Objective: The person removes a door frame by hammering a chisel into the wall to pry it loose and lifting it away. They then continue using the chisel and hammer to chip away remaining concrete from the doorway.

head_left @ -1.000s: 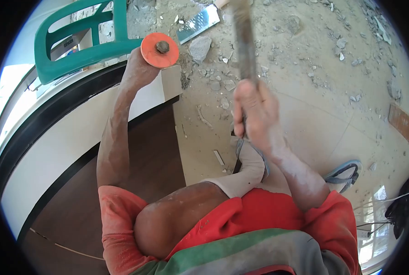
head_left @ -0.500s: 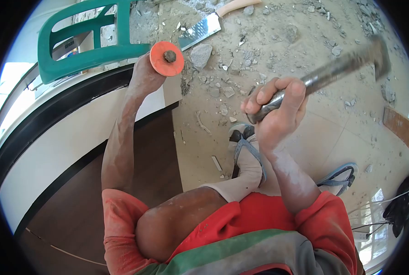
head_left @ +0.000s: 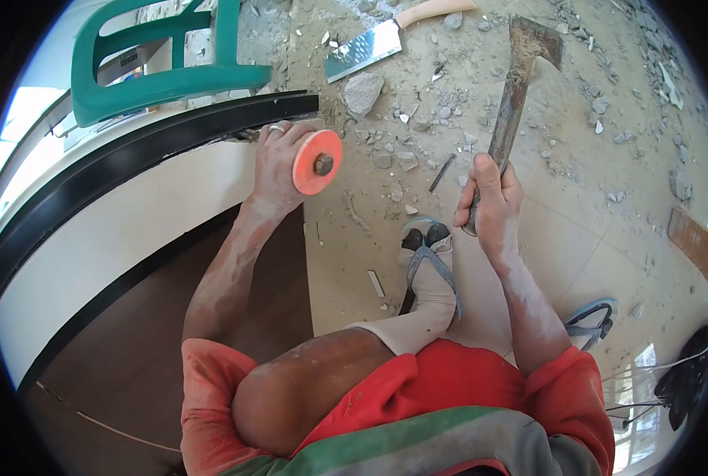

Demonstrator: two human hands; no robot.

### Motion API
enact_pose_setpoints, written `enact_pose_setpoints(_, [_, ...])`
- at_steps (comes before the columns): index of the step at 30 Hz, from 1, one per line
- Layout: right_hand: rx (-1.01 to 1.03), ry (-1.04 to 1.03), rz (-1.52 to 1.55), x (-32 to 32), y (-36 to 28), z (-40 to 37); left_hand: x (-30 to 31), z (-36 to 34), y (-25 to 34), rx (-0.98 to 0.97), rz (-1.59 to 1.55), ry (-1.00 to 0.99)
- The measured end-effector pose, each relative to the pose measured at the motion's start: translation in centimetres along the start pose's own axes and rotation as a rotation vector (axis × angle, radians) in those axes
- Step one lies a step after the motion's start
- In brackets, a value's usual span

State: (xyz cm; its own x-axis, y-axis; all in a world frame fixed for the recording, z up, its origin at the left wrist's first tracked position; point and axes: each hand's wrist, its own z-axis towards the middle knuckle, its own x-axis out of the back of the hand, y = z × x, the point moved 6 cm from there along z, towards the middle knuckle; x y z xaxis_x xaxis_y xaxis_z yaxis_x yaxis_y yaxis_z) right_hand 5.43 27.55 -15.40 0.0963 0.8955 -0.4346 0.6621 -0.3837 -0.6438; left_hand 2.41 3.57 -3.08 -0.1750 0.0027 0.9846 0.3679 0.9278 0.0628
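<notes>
My left hand [head_left: 278, 165] is wrapped round a chisel with an orange round guard [head_left: 308, 163]; its metal head sticks out of the guard's middle. The chisel's far end lies against the end of a black-edged white panel [head_left: 155, 190], partly hidden by my fingers. In my right hand [head_left: 493, 202] is a metal-handled hatchet [head_left: 512, 95], held near the handle's lower end, with its rusty head up and away from me. The two tools are apart.
A green plastic chair [head_left: 155, 83] stands at the upper left. On the dusty floor lie a cleaver [head_left: 363, 51], a grey stone chunk [head_left: 363, 95] and scattered rubble. A brown board piece [head_left: 691, 242] and black plastic bag [head_left: 687, 373] are at the right.
My left hand has moved right and down, bringing the chisel to the panel's end. The hatchet has swung from pointing right to pointing nearly straight up in view.
</notes>
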Motion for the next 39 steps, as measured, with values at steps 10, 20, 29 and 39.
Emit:
enact_pose_setpoints(10, [-0.056,-0.013,-0.056,-0.3,0.6,0.7,-0.6,3.8,7.9,-0.168,-0.108,-0.161])
enact_pose_setpoints(20, [-0.064,0.02,-0.032,1.3,0.9,1.5,-0.7,4.2,2.0,0.069,-0.06,-0.131])
enact_pose_setpoints(29, [-0.066,-0.013,0.035,1.0,1.1,2.3,-2.0,4.6,1.0,0.082,-0.025,-0.175])
enact_pose_setpoints(39, [-0.102,0.004,-0.076,1.2,1.0,3.7,-4.4,2.3,6.5,-0.086,-0.149,-0.4])
